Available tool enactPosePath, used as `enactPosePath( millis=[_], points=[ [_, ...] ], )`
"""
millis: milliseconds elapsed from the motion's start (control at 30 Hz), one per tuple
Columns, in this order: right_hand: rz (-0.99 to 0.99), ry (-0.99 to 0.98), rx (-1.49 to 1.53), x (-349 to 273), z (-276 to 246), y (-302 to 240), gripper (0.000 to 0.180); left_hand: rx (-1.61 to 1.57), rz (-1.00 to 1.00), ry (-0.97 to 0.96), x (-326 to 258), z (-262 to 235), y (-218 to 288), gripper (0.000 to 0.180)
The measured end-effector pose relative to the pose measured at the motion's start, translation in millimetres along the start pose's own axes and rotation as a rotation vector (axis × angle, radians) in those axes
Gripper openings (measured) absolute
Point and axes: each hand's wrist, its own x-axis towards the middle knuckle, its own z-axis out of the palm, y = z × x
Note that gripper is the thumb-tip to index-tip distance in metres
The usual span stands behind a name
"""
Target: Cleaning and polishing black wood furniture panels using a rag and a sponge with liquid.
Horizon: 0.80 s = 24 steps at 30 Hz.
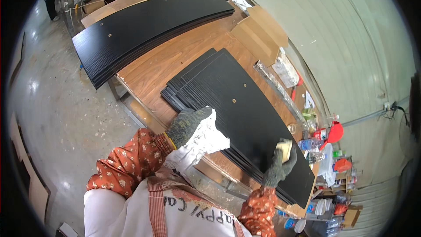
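In a dark knitted glove, my left hand point(187, 127) grips a crumpled white cloth point(199, 142) at the near edge of a stack of black boards. My right hand point(280, 166), gloved the same way, is closed round a small pale yellow block point(285, 150), perhaps a sponge. It is over the right end of the top black board point(228, 79), which has a wood-grain face and two small brass-coloured round fittings. Whether the block touches the board I cannot tell. The boards beneath are slightly fanned out at the far left corner.
A second stack of black boards point(149, 22) lies at the far left of the wooden table point(153, 68). Flattened cardboard point(258, 35) and a wrapped strip point(278, 90) lie along the far side. Bottles point(310, 145), a red scoop point(335, 132) and other clutter crowd the right end.
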Motion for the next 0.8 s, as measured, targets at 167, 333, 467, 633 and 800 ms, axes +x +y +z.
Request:
enactPosePath(
  millis=[167,333,467,633,800],
  points=[
    [-0.017,0.026,0.058,-16,8,1,0.059,-0.033,0.19,0.274,-4,-6,-8,0.022],
    [-0.12,-0.2,-0.034,-21,29,5,0.061,-0.057,0.19,0.445,-4,-37,-1,0.018],
    [-0.044,-0.349,0.028,-13,48,-11,0.057,-0.64,-0.298,0.285,3,-63,11,0.024],
    [-0.179,-0.586,-0.117,30,137,-67,0.056,-0.752,-0.338,-0.074,-1,-92,25,0.026],
    [-0.383,-0.704,-0.341,63,316,-76,0.056,0.08,-0.058,-0.115,-14,-107,3,0.039]
  ],
)
